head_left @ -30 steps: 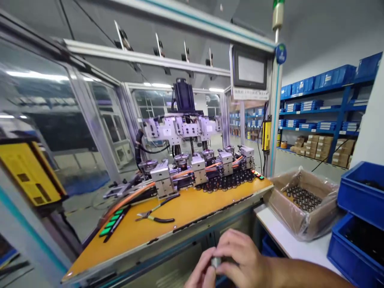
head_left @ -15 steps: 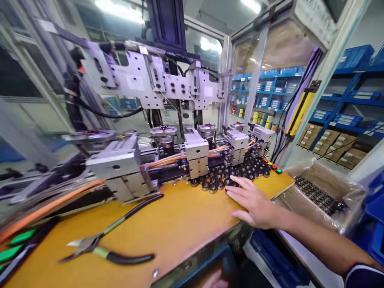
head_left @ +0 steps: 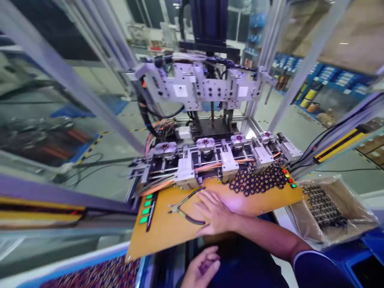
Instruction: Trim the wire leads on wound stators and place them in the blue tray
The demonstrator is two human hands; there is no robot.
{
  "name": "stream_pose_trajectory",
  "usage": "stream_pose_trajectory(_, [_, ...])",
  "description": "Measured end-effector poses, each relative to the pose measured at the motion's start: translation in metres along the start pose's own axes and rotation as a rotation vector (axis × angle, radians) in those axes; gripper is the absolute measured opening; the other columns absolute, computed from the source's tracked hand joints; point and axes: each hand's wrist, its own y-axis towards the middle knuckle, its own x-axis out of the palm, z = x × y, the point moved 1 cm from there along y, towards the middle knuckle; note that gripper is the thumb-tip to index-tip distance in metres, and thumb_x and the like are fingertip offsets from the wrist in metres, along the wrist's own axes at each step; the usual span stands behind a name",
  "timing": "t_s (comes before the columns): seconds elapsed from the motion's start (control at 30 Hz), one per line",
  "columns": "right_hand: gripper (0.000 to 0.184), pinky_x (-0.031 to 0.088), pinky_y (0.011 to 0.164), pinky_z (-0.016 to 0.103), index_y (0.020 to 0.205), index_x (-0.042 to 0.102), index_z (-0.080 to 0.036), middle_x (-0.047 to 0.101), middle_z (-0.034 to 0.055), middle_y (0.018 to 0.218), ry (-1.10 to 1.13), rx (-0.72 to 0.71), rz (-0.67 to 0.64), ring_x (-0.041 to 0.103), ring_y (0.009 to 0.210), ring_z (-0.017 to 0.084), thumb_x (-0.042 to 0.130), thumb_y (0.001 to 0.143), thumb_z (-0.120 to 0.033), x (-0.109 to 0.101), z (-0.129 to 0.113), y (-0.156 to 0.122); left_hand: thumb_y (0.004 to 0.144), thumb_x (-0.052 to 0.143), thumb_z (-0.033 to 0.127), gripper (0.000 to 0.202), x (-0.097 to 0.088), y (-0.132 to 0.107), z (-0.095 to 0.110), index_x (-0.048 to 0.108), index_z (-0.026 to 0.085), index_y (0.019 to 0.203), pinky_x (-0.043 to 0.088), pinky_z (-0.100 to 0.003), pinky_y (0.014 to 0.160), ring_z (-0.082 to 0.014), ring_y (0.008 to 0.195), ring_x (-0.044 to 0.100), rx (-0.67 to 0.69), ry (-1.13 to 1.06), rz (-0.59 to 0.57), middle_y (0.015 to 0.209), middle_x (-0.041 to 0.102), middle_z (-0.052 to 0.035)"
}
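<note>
My right hand reaches across the yellow work plate, palm down, with its fingers stretched out and spread. Its fingertips are beside the handles of the diagonal cutting pliers, which lie with their handles apart; whether they touch cannot be told. No object shows in this hand. Lower down, in front of the plate's near edge, my left hand hangs with fingers loosely bent and the thumb apart, and nothing visible in it. Many small dark metal rings stand grouped on the plate, right of the right hand.
Behind the plate runs a fixture row with clamp blocks and round seats, below a raised machine head. Green buttons sit at left, coloured ones at right. A plastic-lined box of metal parts stands right.
My right hand has moved left from beside the rings to the pliers. My left hand has come further into view. The camera view has swung left and downward.
</note>
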Motion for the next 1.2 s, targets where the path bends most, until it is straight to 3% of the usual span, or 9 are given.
stream_pose_trajectory(0.17, [0.098, 0.016, 0.116, 0.068, 0.145, 0.044, -0.011, 0.03, 0.028, 0.158, 0.03, 0.017, -0.113, 0.02, 0.148, 0.044, 0.078, 0.069, -0.064, 0.008, 0.001, 0.032, 0.059, 0.089, 0.05, 0.053, -0.033, -0.023, 0.021, 0.078, 0.018, 0.1, 0.053, -0.034, 0.086, -0.0218, 0.084, 0.071, 0.008, -0.045, 0.199, 0.088, 0.079, -0.0082])
stream_pose_trajectory(0.3, [0.073, 0.033, 0.11, 0.062, 0.136, 0.051, -0.011, 0.052, 0.0241, 0.137, 0.064, 0.012, -0.101, 0.041, 0.132, 0.039, 0.076, 0.077, -0.045, 0.006, 0.011, 0.031, 0.057, 0.089, 0.052, 0.055, -0.043, -0.029, 0.028, 0.078, 0.018, 0.1, 0.053, -0.035, 0.086, -0.0217, 0.083, 0.071, 0.042, -0.085, 0.311, 0.087, 0.079, -0.008])
stream_pose_trajectory(0.43, [0.048, 0.049, 0.096, 0.05, 0.125, 0.056, -0.015, 0.059, 0.0136, 0.115, 0.152, -0.017, -0.075, 0.056, 0.111, 0.03, 0.069, 0.08, -0.026, 0.004, 0.022, 0.021, 0.062, 0.087, 0.049, 0.051, -0.036, -0.022, 0.033, 0.078, 0.017, 0.101, 0.054, -0.035, 0.085, -0.023, 0.085, 0.072, 0.066, -0.145, 0.347, 0.089, 0.079, -0.0086])
stream_pose_trajectory(0.53, [0.049, 0.053, 0.093, 0.045, 0.125, 0.054, -0.014, 0.057, 0.0134, 0.112, 0.249, -0.023, -0.02, 0.058, 0.107, 0.028, 0.068, 0.079, -0.021, -0.005, 0.02, 0.013, 0.069, 0.083, 0.048, 0.05, -0.025, -0.007, 0.037, 0.077, 0.014, 0.105, 0.055, -0.035, 0.079, -0.024, 0.081, 0.073, 0.092, -0.219, 0.342, 0.092, 0.079, -0.0119])
stream_pose_trajectory(0.7, [0.067, 0.059, 0.083, 0.033, 0.133, 0.046, -0.014, 0.055, 0.014, 0.117, 0.475, -0.084, 0.047, 0.063, 0.104, 0.023, 0.073, 0.073, -0.029, -0.028, -0.017, 0.005, 0.065, 0.084, 0.054, 0.063, -0.01, 0.012, 0.041, 0.071, 0.023, 0.118, 0.053, -0.039, 0.095, -0.0299, 0.112, 0.068, 0.225, -0.406, 0.375, 0.123, 0.073, -0.0114])
stream_pose_trajectory(0.8, [0.066, 0.06, 0.074, 0.026, 0.131, 0.047, -0.017, 0.058, 0.0124, 0.118, 0.585, -0.126, 0.051, 0.066, 0.101, 0.019, 0.073, 0.071, -0.03, -0.035, -0.04, 0.006, 0.056, 0.09, 0.051, 0.056, -0.01, 0.01, 0.038, 0.075, 0.021, 0.101, 0.05, -0.045, 0.103, -0.0332, 0.112, 0.068, 0.234, -0.481, 0.382, 0.112, 0.077, -0.0105])
stream_pose_trajectory(0.97, [0.064, 0.056, 0.095, 0.029, 0.128, 0.049, -0.017, 0.068, 0.0102, 0.114, 0.621, -0.233, 0.069, 0.065, 0.112, 0.02, 0.077, 0.075, -0.04, -0.034, -0.045, 0.001, 0.056, 0.091, 0.049, 0.053, -0.017, -0.01, 0.021, 0.075, 0.023, 0.099, 0.046, -0.052, 0.108, -0.0345, 0.112, 0.068, 0.177, -0.565, 0.403, 0.108, 0.078, -0.0099])
stream_pose_trajectory(1.1, [0.041, 0.053, 0.102, 0.04, 0.132, 0.049, -0.012, 0.068, 0.0168, 0.119, 0.439, -0.057, 0.092, 0.064, 0.116, 0.023, 0.057, 0.095, -0.028, -0.023, -0.017, -0.01, 0.067, 0.084, 0.052, 0.052, -0.035, -0.041, 0.017, 0.072, 0.025, 0.11, 0.035, -0.052, 0.117, -0.0326, 0.124, 0.062, 0.168, -0.628, 0.509, 0.116, 0.077, -0.0076])
stream_pose_trajectory(1.2, [0.043, 0.045, 0.11, 0.051, 0.14, 0.048, -0.01, 0.06, 0.0229, 0.133, 0.332, 0.009, 0.081, 0.053, 0.132, 0.029, 0.046, 0.097, -0.017, -0.013, 0.009, -0.014, 0.072, 0.078, 0.055, 0.053, -0.054, -0.066, 0.023, 0.071, 0.025, 0.115, 0.025, -0.054, 0.121, -0.0346, 0.132, 0.053, 0.148, -0.636, 0.651, 0.119, 0.076, -0.0047])
